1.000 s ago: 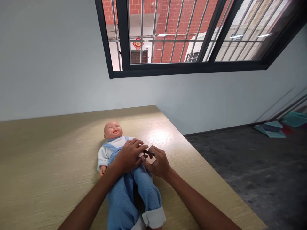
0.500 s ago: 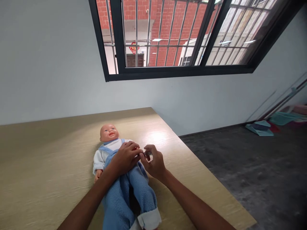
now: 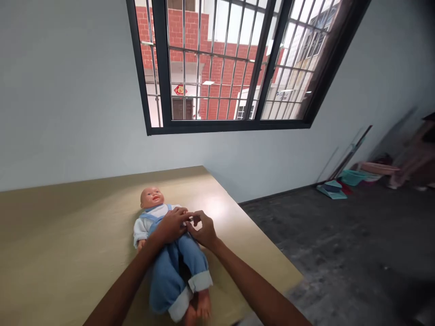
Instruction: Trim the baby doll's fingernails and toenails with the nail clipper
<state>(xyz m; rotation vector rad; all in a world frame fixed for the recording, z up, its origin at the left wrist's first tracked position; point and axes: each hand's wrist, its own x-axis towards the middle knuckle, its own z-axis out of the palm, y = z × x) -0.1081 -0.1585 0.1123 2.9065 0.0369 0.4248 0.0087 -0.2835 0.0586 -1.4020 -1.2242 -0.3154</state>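
A baby doll (image 3: 152, 198) in a white top and blue overalls (image 3: 176, 267) lies on its back on the wooden table (image 3: 68, 235), head away from me. My left hand (image 3: 171, 224) lies over the doll's chest, its fingers curled at the doll's far side. My right hand (image 3: 204, 231) meets it fingertip to fingertip and pinches a small dark tool (image 3: 195, 219), which is mostly hidden by the fingers. The doll's far arm is covered by my hands. Its bare feet (image 3: 199, 308) point toward me.
The table's right edge (image 3: 258, 235) drops to a dark floor. A barred window (image 3: 217, 68) is set in the grey wall behind. At the far right, dustpans and basins (image 3: 350, 179) lie on the floor near a blurred person (image 3: 418, 154).
The view has pulled back and swung right, so the doll's feet and more of the floor show. My hands have closed together, and the dark tool is less visible than before.
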